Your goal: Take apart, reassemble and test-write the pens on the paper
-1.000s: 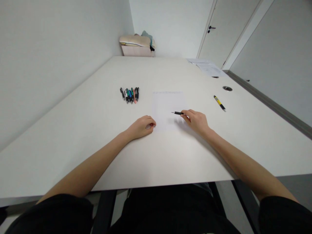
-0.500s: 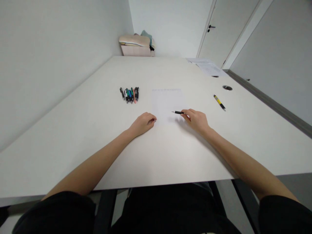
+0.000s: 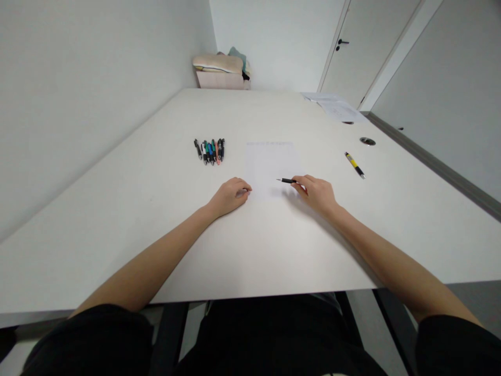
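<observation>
A black pen is pinched between the thumb and fingers of my right hand. Its tip points left, and it hovers nearly level over a white sheet of paper. Faint marks run along the sheet's far edge. My left hand rests on its side by the near left edge of the sheet, its fingers curled and the thumb brought up to them. Whether anything, such as the paper's edge, lies between those fingertips is hidden.
A row of several pens lies left of the sheet. To the right is a yellow and black pen, with a round metal-rimmed grommet beyond it. More papers lie at the white table's far right. A wall borders the left side.
Both hands hold nearly the same pose, and the pen stays over the sheet. The whole view has shifted very slightly.
</observation>
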The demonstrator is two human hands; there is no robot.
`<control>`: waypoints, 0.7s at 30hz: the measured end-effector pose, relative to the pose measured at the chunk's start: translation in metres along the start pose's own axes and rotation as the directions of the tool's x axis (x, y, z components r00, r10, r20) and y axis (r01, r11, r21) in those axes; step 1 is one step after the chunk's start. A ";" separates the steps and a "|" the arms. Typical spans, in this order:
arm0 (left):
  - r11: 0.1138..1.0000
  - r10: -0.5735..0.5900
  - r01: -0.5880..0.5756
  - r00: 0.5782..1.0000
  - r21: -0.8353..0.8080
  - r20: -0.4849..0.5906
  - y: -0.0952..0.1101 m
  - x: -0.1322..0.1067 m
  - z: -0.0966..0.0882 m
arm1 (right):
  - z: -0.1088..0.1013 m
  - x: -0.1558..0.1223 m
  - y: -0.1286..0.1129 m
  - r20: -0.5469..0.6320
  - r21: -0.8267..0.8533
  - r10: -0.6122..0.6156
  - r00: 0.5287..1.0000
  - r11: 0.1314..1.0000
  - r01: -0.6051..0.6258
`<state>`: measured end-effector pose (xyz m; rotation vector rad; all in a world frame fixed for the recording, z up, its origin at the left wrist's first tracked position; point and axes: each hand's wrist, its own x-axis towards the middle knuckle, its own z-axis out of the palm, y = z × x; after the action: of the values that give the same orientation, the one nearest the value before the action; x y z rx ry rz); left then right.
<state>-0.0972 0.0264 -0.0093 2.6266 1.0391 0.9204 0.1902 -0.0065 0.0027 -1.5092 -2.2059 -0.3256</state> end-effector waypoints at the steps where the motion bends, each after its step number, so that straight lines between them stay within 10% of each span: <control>1: 1.000 -0.013 0.013 1.000 -0.014 -0.008 0.000 -0.001 -0.001 | 0.000 0.000 0.000 0.000 0.001 -0.001 1.000 1.000 0.001; 21: 0.998 0.025 -0.021 0.998 -0.058 0.065 0.001 -0.005 0.000 | -0.002 -0.001 -0.001 -0.016 0.026 -0.018 1.000 1.000 0.018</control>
<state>-0.0993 0.0223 -0.0107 2.6079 0.9542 0.8488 0.1899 -0.0084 0.0045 -1.4691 -2.2044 -0.3125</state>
